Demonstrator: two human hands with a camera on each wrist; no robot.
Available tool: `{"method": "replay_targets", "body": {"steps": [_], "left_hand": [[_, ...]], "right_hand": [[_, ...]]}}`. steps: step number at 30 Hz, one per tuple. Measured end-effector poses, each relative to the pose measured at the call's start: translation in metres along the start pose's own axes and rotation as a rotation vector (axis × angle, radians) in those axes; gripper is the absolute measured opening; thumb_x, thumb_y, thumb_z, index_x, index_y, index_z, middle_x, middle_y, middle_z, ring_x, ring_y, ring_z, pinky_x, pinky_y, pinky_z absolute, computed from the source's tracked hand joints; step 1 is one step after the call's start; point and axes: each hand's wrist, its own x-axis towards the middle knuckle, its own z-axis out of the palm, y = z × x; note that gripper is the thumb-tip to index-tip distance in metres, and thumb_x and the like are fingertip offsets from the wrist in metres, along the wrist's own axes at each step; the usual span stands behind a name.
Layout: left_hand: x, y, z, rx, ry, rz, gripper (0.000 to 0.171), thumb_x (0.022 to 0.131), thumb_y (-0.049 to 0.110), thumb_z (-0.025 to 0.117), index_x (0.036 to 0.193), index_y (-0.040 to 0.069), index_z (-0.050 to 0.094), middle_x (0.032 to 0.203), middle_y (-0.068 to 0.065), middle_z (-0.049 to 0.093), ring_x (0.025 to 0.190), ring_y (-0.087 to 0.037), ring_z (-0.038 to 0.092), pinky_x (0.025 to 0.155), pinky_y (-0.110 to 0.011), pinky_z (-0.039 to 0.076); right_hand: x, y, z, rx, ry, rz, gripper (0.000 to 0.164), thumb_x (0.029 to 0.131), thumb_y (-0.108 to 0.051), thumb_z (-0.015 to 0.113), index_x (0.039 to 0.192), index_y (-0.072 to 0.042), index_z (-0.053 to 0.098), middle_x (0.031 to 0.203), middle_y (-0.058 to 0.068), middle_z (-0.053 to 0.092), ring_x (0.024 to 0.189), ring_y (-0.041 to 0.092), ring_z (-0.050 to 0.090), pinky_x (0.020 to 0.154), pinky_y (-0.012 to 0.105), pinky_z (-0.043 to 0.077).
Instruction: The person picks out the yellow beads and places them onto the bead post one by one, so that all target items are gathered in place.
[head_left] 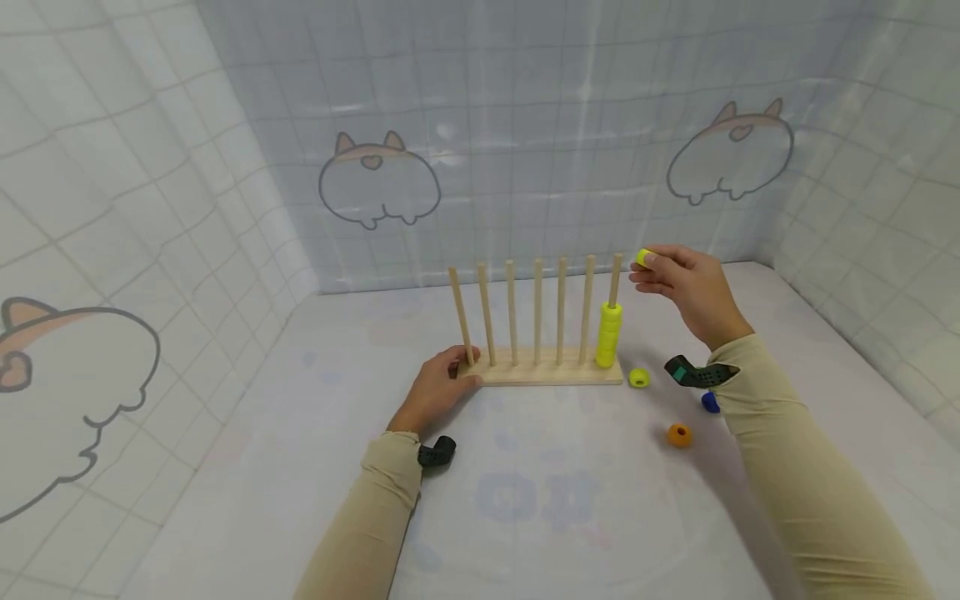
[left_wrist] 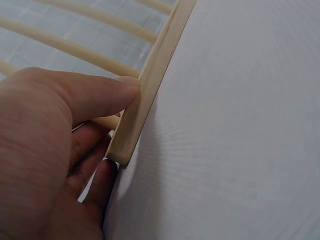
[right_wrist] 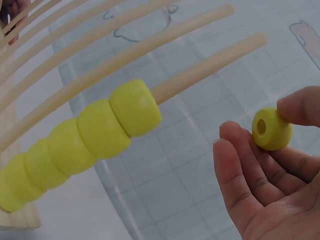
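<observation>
My right hand [head_left: 693,292] pinches a yellow bead [right_wrist: 272,129] between thumb and fingers, its hole showing in the right wrist view. The bead is just right of the top of the rightmost peg [right_wrist: 210,67], apart from it. Several yellow beads [head_left: 609,335] are stacked on that peg, from the base up past its middle. The other upright pegs [head_left: 537,312] carry no beads. At the left end of the wooden base [head_left: 547,375], my left hand [head_left: 438,385] grips the board, thumb [left_wrist: 127,90] on its near edge and fingers behind.
A loose yellow bead [head_left: 639,378] lies by the base's right end. Nearer me lies an orange bead [head_left: 679,435]. A blue bead [head_left: 710,402] is partly hidden by the right forearm. Behind the white table surface [head_left: 315,517] hangs a tile-patterned curtain [head_left: 525,100].
</observation>
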Motion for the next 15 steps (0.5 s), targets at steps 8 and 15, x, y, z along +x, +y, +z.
{"method": "replay_targets", "body": {"steps": [8,15], "left_hand": [[-0.001,0.0,0.0,-0.01,0.0,0.009,0.037,0.089,0.019,0.075,0.125,0.017,0.065,0.131,-0.003,0.063,0.114,-0.025,0.06,0.102,-0.044,0.043],[0.0,0.001,0.0,-0.01,0.007,0.006,0.038,0.088,0.019,0.076,0.125,0.018,0.065,0.13,-0.003,0.063,0.114,-0.025,0.061,0.101,-0.045,0.044]], "right_hand": [[0.003,-0.006,0.005,0.004,0.003,-0.007,0.048,0.097,-0.03,0.067,0.13,0.004,0.057,0.116,0.018,0.067,0.102,0.023,0.068,0.087,0.029,0.055],[0.005,-0.014,0.009,0.014,-0.017,-0.045,0.049,0.097,-0.03,0.068,0.132,0.004,0.058,0.117,0.019,0.066,0.104,0.025,0.067,0.088,0.029,0.055]]}}
